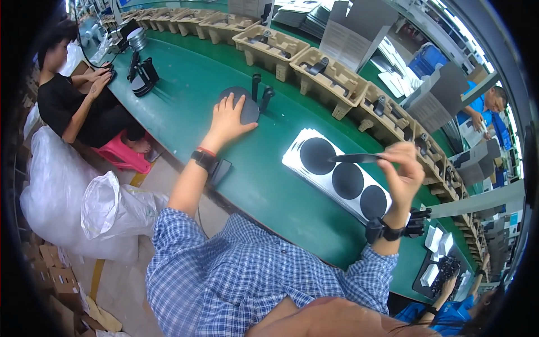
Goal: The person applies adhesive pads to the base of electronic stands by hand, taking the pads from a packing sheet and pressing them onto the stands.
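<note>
Black, thin disc [356,158] pinched by our right grip [403,168] above white sheets [293,155]: we judge it light, pliable, best held by its rim; our left grip [227,120] lies spread on a round base [251,107].

Left of the stack [292,153], the left hand [229,119] covers part of a disc [250,109]; over it, the right hand [403,168] hides a strip's [355,158] end. Beyond it, parts [320,66] in trays [332,93] are too small to tell; right of it, the view's edge crops a co-worker [453,314].
</note>
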`<move>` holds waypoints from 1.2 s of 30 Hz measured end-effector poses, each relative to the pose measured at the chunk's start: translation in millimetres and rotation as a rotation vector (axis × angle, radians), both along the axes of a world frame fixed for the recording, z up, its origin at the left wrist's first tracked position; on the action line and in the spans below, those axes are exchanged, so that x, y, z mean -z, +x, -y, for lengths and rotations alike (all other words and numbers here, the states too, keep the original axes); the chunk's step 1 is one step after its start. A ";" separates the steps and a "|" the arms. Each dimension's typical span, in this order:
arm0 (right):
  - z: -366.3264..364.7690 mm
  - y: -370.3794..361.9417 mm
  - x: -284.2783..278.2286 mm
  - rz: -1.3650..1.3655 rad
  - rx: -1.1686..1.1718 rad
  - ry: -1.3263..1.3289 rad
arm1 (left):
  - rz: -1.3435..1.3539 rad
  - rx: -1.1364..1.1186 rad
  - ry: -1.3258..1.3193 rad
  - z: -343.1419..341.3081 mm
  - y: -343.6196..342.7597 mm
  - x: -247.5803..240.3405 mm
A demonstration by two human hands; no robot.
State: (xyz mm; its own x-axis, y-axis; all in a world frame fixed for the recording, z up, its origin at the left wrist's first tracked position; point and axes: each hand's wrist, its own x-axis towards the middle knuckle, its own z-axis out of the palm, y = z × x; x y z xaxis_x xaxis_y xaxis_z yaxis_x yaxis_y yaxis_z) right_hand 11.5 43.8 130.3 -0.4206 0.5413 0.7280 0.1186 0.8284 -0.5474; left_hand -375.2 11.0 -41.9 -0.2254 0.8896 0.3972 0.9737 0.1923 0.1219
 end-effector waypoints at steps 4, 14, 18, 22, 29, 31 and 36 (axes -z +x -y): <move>9.0 -19.0 6.2 0.016 0.049 0.014 | 0.087 0.037 -0.020 -5.8 6.5 -22.3; -17.7 -6.1 34.8 -0.618 -0.024 -0.635 | 2.255 1.036 0.101 -24.6 134.1 -110.5; -26.7 -14.3 44.4 -0.636 0.000 -0.804 | 2.595 1.138 -0.229 -43.7 176.0 -120.9; -26.7 -25.3 49.2 -0.596 0.029 -0.847 | 2.607 1.135 -0.285 -48.7 190.5 -115.8; -26.4 -37.3 51.6 -0.594 0.016 -0.844 | 2.583 1.136 -0.259 -48.4 186.4 -111.3; -28.0 -36.8 54.6 -0.597 0.017 -0.849 | 2.588 1.136 -0.243 -49.3 186.9 -110.6; -29.6 -39.7 56.7 -0.608 0.002 -0.864 | 2.578 1.147 -0.228 -50.2 182.3 -110.1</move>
State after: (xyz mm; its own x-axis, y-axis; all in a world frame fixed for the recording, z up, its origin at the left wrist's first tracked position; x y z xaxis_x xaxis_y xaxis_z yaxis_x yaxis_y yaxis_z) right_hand -28.1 73.4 73.6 -0.1134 0.9766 0.1828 -0.3725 0.1288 -0.9190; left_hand -193.0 61.2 68.2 0.3639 0.8847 0.2913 -0.8898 0.2378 0.3895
